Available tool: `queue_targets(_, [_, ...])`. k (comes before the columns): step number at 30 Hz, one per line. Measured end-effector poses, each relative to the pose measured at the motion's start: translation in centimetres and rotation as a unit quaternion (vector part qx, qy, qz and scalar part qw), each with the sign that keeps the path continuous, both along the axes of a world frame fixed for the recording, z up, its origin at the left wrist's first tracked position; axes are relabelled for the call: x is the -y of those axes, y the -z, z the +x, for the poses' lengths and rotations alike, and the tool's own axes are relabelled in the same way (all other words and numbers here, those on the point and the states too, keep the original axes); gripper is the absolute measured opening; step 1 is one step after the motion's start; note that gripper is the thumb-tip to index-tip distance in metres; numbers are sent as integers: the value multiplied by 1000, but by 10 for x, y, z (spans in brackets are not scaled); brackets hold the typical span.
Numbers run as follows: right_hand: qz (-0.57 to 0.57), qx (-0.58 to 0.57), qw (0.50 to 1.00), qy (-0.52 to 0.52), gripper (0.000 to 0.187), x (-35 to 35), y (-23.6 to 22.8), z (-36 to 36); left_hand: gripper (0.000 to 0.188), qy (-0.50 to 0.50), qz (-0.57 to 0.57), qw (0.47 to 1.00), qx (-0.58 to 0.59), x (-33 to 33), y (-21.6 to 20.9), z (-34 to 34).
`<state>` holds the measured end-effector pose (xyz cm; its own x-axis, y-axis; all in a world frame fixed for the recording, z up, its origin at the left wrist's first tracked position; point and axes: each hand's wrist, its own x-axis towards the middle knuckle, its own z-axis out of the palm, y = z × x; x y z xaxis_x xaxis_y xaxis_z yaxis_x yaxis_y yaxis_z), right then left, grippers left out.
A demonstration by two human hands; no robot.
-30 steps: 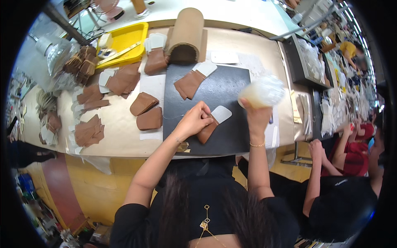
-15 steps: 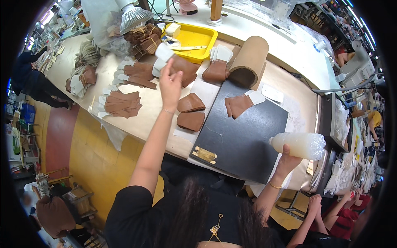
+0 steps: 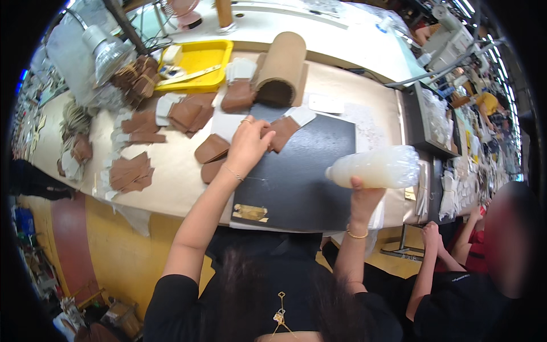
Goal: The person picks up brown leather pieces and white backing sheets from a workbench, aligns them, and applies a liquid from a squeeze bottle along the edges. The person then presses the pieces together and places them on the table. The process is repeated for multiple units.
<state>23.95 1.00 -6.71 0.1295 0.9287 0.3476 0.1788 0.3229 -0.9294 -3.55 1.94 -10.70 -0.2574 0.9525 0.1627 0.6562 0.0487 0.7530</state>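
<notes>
My right hand (image 3: 366,199) is wrapped round a clear plastic bottle (image 3: 373,167) of cloudy whitish liquid, tilted on its side above the black board (image 3: 302,188). My left hand (image 3: 250,142) reaches over the board's left edge, thumb and fingers apart. Its fingertips are at the left end of some brown leather pieces (image 3: 283,134) with white backing (image 3: 303,116) at one end; whether they touch is hard to tell. Partly behind that hand are two small stacks of rounded brown leather pieces (image 3: 211,148).
Fanned brown strips (image 3: 131,172) and more leather piles (image 3: 191,112) lie to the left. A yellow tray (image 3: 196,60), a brown cardboard tube (image 3: 283,68) and a lamp (image 3: 108,54) stand at the back. On the right sits another person with joined hands (image 3: 431,236).
My left hand has moved right and nearer, from above the back leather pile to the pieces on the board. The right hand still holds the bottle. The whole view has shifted.
</notes>
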Motion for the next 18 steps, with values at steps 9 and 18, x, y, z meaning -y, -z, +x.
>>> queue_targets(9, [-24,-78,996,-33,71,12,-7,17,29,-8,4,983,-185,-54,9,47])
queue_targets(18, [-29,-46,998,-14,74,10,-1,28,17,19,-7,989,-146,-38,-1,53])
